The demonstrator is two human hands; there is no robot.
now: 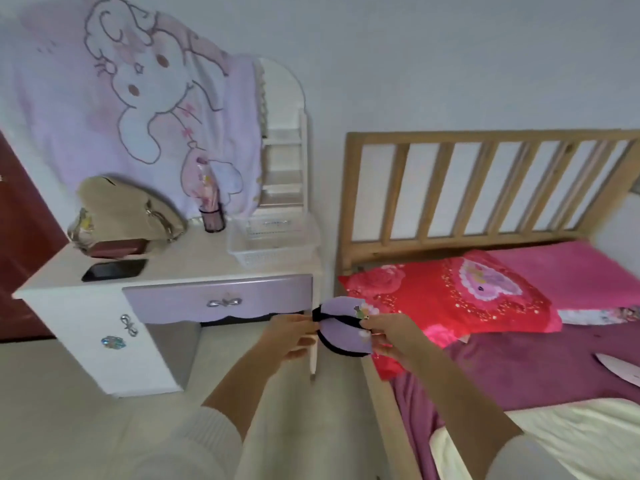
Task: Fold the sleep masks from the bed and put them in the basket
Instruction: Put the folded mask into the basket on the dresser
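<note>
The fingertips of the left hand [294, 336] pinch one end of the lilac sleep mask [343, 327], right where the black strap [337, 318] gathers, while the right hand [389, 336] closes thumb and fingers on the opposite edge beside the small printed motif. Between them the mask is doubled over, both lobes stacked, the strap running across the middle and the dark trim showing along the lower edge; it hangs in the air between the desk and the bed [554, 368], touching neither. The fold looks finished, so the step in hand is probably carrying it to the white basket [273, 249], which sits on the desk [180, 265] up and to the left, apparently empty. To do this well, keep both pinches firm so the halves do not spring apart, keep the strap tucked flat against the fabric, and lay it down inside the rim before loosening either grip. A pale shape at the bed's right edge may be another mask; I cannot tell.
</note>
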